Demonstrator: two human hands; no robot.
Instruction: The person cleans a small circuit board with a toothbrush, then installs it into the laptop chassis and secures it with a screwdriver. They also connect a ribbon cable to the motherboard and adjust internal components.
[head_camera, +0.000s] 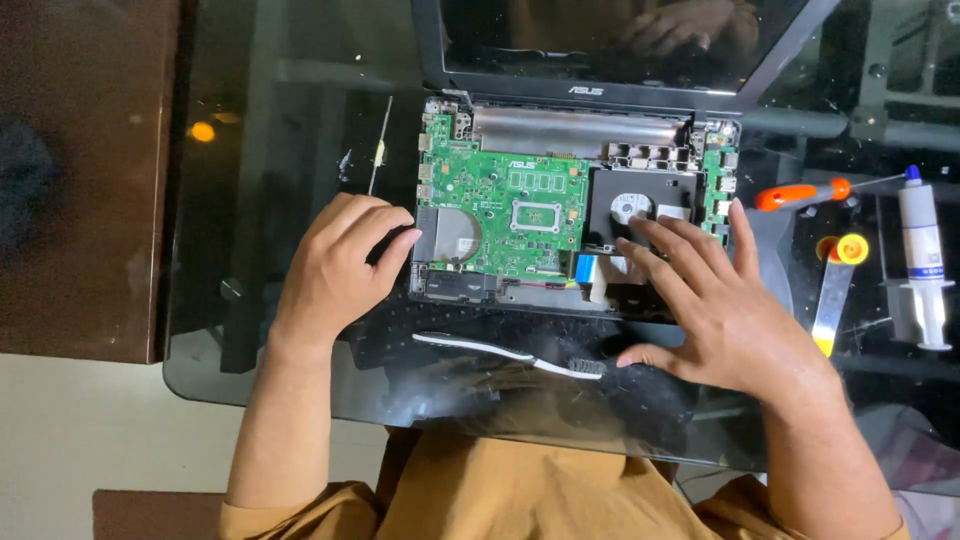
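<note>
Laptop (575, 215), opened with its green board (500, 205) bare, lies on the glass tabletop (270, 150) just ahead of both hands, long axis running left to right. Left hand (345, 265), curled and grasping nothing visible, presses its left edge; right hand (715, 300), fingers spread flat, rests over the drive (632, 208). A toothbrush (510, 353) lies between them; screwdriver (805, 193) and syringe (922, 255) sit right.

An opened black laptop base (570, 290), its cover removed, is lying flat on the glass with a green rectangular circuit board (500, 205) showing across its left half and a black hard drive (625, 205) sitting at the right, while the dark screen is standing open behind.
</note>
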